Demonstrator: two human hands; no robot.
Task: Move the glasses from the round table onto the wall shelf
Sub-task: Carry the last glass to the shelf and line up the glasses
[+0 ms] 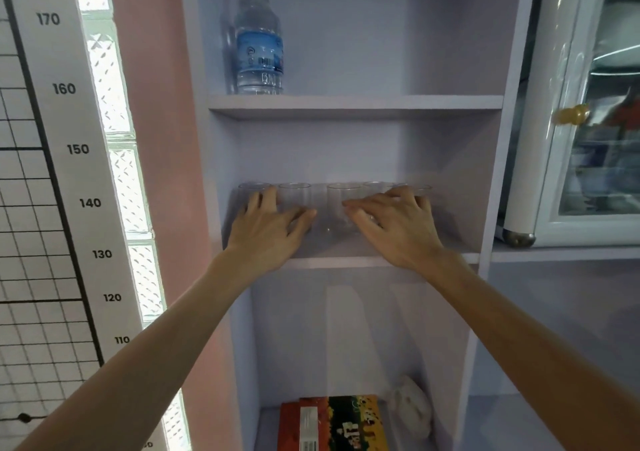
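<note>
Five clear glasses (pixel 343 201) stand in a row along the middle shelf (pixel 346 262) of the pale wall unit. The left hand (pixel 268 223) lies against the two at the left end, fingers spread, thumb out to the right. The right hand (pixel 393 223) is spread over those at the right. The glass is blurred, so I cannot tell whether either hand grips one. A water bottle (pixel 259 38) stands on the shelf above.
</note>
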